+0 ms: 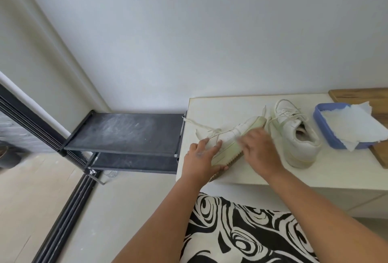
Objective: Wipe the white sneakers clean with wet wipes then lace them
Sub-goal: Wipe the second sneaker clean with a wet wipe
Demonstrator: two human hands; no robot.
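Note:
One white sneaker (227, 149) lies on its side near the front left corner of the white table (252, 103), sole facing right, its loose laces (199, 126) trailing left. My left hand (201, 157) grips its heel end, fingers over the upper. My right hand (258, 149) is blurred on the sneaker's side, fingers curled on a white wet wipe (236, 134) that peeks out at the fingertips. The second white sneaker (298, 136) stands upright to the right, partly laced. A blue tray (327, 134) of white wipes sits at the far right.
A wooden board (361, 94) lies under the blue tray at the table's right edge. A black two-tier shoe rack (126, 132) stands left of the table against the wall. A black-and-white patterned cloth (241, 231) covers my lap below the table.

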